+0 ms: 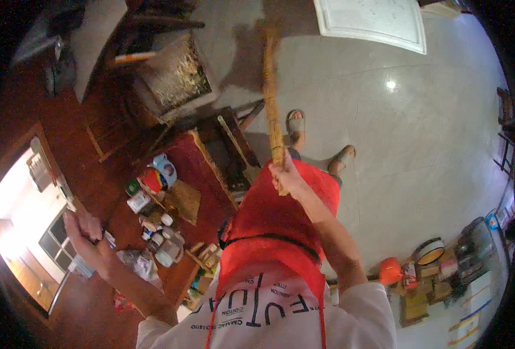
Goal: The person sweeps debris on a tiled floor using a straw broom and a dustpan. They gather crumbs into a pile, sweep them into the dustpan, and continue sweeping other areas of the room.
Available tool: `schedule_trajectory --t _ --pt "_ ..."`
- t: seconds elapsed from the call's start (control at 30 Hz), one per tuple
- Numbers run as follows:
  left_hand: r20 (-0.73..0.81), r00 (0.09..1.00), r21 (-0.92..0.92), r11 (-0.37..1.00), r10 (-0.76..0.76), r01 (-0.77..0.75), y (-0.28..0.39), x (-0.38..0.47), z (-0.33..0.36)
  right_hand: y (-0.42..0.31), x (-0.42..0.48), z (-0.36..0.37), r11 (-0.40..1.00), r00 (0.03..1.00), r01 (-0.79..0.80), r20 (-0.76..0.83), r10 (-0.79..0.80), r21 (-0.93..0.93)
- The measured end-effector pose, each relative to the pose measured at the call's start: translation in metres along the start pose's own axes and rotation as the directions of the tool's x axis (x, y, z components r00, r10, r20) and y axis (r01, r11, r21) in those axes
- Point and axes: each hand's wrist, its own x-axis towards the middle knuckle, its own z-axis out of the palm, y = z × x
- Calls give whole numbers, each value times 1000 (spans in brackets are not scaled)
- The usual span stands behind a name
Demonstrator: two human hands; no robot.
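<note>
My right hand grips one end of a long, narrow straw-coloured broom or bundle of stalks in front of the red apron. The bundle extends away from me over the floor, and its far end is blurred. My left hand is raised at the left, with its fingers apart and no held object visible. Behind it in the view is a wood-framed mirror or opening; whether the hand touches the frame I cannot tell.
A reddish-brown table holds bottles, packets and a cup-like container. Beyond it stands an open-topped box or bin. My sandalled feet rest on grey floor. A white panel lies ahead; boxes stand at right.
</note>
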Motion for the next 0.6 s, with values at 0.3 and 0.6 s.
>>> schedule_trajectory --t 0.3,0.6 --pt "-107 985 -65 990 -132 125 -3 16 43 -32 89 -26 703 999 6 19 -27 712" --pt "314 949 32 999 -23 13 -31 -8 85 65 -86 -287 373 941 334 -288 -176 865"
